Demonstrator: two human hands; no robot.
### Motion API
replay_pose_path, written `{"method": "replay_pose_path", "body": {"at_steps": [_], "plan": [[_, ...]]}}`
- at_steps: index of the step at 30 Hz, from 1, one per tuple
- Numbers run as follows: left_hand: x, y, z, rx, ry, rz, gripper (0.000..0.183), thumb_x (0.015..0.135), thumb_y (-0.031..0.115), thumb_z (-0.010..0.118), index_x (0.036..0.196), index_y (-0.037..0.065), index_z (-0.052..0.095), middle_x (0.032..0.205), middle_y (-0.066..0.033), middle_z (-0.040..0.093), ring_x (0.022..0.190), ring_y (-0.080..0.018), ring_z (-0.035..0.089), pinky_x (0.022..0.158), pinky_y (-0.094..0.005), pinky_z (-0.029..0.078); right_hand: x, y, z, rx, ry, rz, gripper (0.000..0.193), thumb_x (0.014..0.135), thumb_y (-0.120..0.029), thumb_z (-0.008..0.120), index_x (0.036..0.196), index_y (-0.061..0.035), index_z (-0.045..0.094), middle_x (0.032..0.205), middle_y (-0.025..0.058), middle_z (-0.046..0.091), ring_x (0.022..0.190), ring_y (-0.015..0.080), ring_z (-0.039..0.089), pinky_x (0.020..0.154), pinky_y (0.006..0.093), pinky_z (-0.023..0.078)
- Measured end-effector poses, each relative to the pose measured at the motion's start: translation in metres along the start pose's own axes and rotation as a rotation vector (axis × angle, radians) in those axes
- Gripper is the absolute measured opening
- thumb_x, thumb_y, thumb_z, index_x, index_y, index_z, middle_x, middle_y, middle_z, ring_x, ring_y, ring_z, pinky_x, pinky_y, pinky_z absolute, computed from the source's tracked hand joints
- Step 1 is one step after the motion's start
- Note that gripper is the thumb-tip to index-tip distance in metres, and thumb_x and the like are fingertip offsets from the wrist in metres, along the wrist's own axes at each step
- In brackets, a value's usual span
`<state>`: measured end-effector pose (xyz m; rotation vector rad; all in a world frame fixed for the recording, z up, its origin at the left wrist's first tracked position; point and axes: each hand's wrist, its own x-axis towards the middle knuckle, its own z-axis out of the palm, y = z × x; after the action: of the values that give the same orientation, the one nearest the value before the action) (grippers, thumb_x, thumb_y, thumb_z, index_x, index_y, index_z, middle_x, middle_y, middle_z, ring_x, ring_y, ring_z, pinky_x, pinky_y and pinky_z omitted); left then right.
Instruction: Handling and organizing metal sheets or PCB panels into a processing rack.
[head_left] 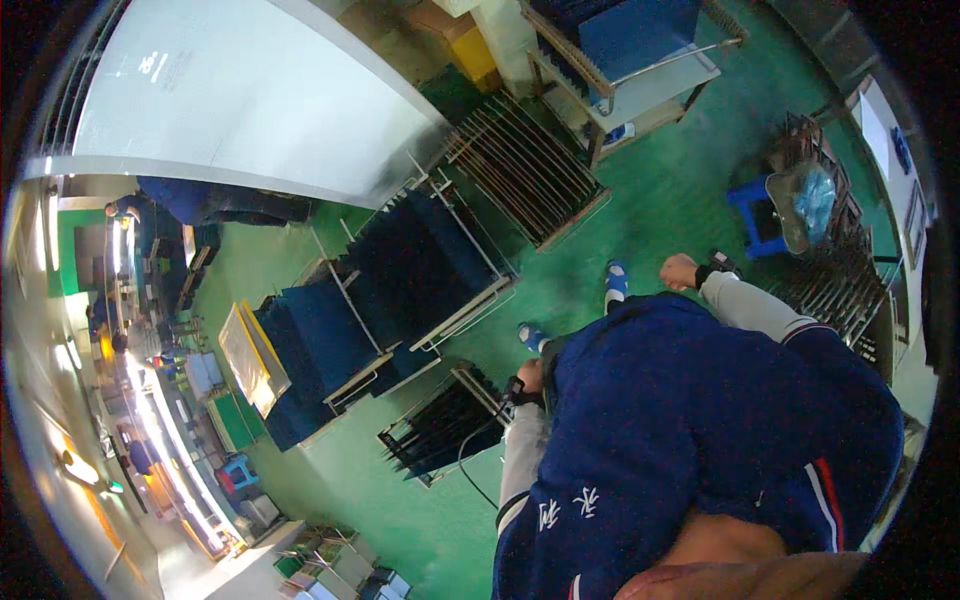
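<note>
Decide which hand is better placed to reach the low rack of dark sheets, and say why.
Left, probably. The left hand hangs right beside the rack of dark sheets; the right hand, fisted, is across the body over green floor.

A green floor [640, 210] carries wire racks filled with dark blue panels [420, 260], an empty slatted rack [525, 170] and a blue stool [755, 215]. A white wall panel [240, 90] stands beyond. A yellow box [475, 55] sits far off.

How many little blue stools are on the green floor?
2: one blue stool at upper right beside a rack, another small stool at lower left. More may be hidden.
</note>
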<state>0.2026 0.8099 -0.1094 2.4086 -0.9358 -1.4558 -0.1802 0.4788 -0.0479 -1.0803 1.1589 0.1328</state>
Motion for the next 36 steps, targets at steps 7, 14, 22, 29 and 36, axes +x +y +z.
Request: {"method": "replay_pose_path", "body": {"at_steps": [7, 14, 22, 29, 36], "plan": [[-0.012, 0.077, -0.023, -0.075, 0.127, -0.041, 0.038, 0.081, 0.038, 0.054, 0.101, 0.006, 0.063, 0.095, -0.0162, 0.064, 0.089, -0.0326, 0.061, 0.078, -0.038, 0.046, -0.022, 0.044, -0.076, 0.228, 0.062, 0.131, 0.027, 0.077, -0.013, 0.054, 0.054, 0.0001, 0.049, 0.05, 0.0064, 0.045, 0.039, 0.0138, 0.038, 0.035, 0.0294, 0.03], [-0.004, 0.127, -0.039, 0.107, 0.177, -0.073, 0.042, 0.082, 0.046, 0.051, 0.095, 0.009, 0.065, 0.09, -0.0158, 0.064, 0.086, -0.0334, 0.061, 0.074, -0.0411, 0.047, 0.01, 0.081, -0.072, -1.252, 0.018, -0.483, 0.013, 0.073, -0.007, 0.059, 0.061, -0.0057, 0.054, 0.057, 0.0077, 0.052, 0.041, 0.0165, 0.042, 0.037, 0.0346, 0.032], [0.027, 0.124, -0.045, 0.176, 0.124, 0.128, 0.037, 0.082, 0.038, 0.054, 0.097, 0.006, 0.065, 0.084, -0.0174, 0.065, 0.075, -0.0301, 0.063, 0.065, -0.0391, 0.048, 0.046, 0.157, -0.069, 0.844, -0.266, 0.064, 0.009, 0.079, -0.014, 0.052, 0.076, -0.0055, 0.056, 0.067, 0.0123, 0.053, 0.053, 0.02, 0.049, 0.041, 0.0368, 0.036], [0.086, 0.099, -0.022, 0.037, 0.069, 0.169, 0.032, 0.083, 0.035, 0.049, 0.094, 0.009, 0.064, 0.09, -0.015, 0.064, 0.088, -0.0327, 0.06, 0.074, -0.0405, 0.046, 0.024, 0.102, -0.064, -0.915, 0.112, -0.491, 0.015, 0.079, -0.019, 0.051, 0.074, -0.0067, 0.057, 0.064, 0.011, 0.052, 0.054, 0.0232, 0.049, 0.044, 0.0384, 0.037], [0.163, 0.156, -0.041, 0.318, -0.186, 0.413, 0.025, 0.083, 0.025, 0.049, 0.095, 0.008, 0.062, 0.087, -0.0135, 0.063, 0.084, -0.0288, 0.06, 0.071, -0.0372, 0.047, -0.004, 0.044, -0.062, -0.511, 0.327, -0.308, 0.017, 0.07, -0.027, 0.058, 0.062, -0.0116, 0.06, 0.061, 0.0086, 0.057, 0.061, 0.0285, 0.058, 0.05, 0.042, 0.046]]}}
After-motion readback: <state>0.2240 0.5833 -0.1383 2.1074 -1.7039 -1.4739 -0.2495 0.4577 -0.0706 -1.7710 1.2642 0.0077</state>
